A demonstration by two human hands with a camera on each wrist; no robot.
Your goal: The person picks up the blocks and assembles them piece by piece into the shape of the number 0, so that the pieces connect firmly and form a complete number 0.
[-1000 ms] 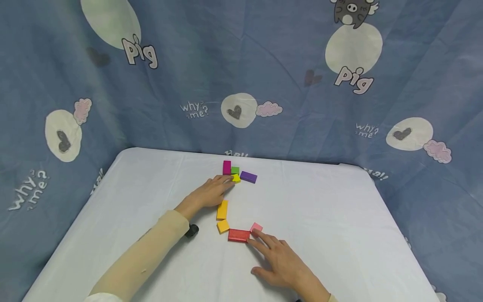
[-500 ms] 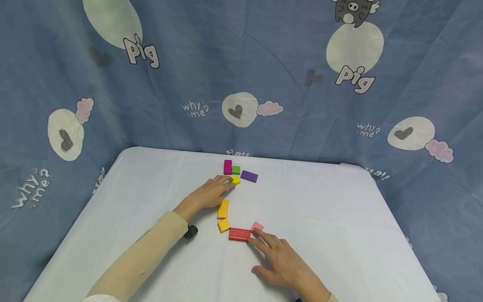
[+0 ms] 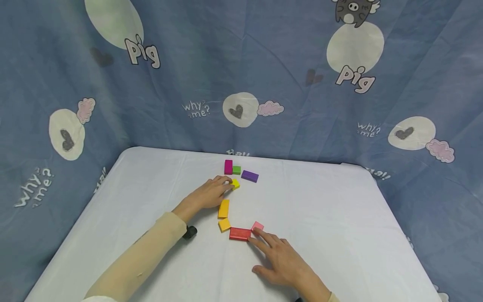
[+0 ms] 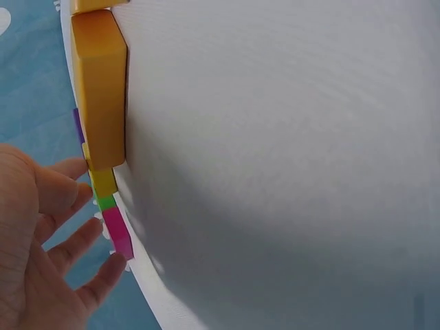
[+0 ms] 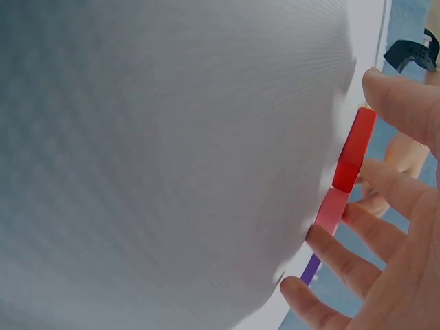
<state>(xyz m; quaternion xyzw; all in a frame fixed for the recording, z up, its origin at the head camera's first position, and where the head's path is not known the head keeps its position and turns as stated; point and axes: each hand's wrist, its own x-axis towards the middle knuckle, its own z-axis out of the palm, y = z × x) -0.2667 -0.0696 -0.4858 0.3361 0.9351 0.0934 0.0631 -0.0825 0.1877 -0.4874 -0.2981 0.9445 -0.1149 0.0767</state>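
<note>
In the head view my left hand (image 3: 211,193) reaches over the middle of the table, its finger and thumb pinching a small yellow block (image 3: 235,183) at its left side. Just nearer lie an orange rectangular block (image 3: 223,209) and a small orange-yellow block (image 3: 224,225), forming a curve with a red rectangular block (image 3: 240,234). My right hand (image 3: 281,262) has its fingers spread. One fingertip touches the small pink block (image 3: 258,226); another is at the red block's right end. The right wrist view shows the pink block (image 5: 332,208) against the red block (image 5: 355,148).
Beyond the yellow block stand a magenta block (image 3: 228,167), a green block (image 3: 236,170) and a purple block (image 3: 250,176). A white cloth covers the table (image 3: 320,201). Behind its far edge hangs a blue printed curtain (image 3: 294,126).
The yellow block has turned and shifted slightly toward me, away from the green block, with my left fingers at it. My right hand stays in place.
</note>
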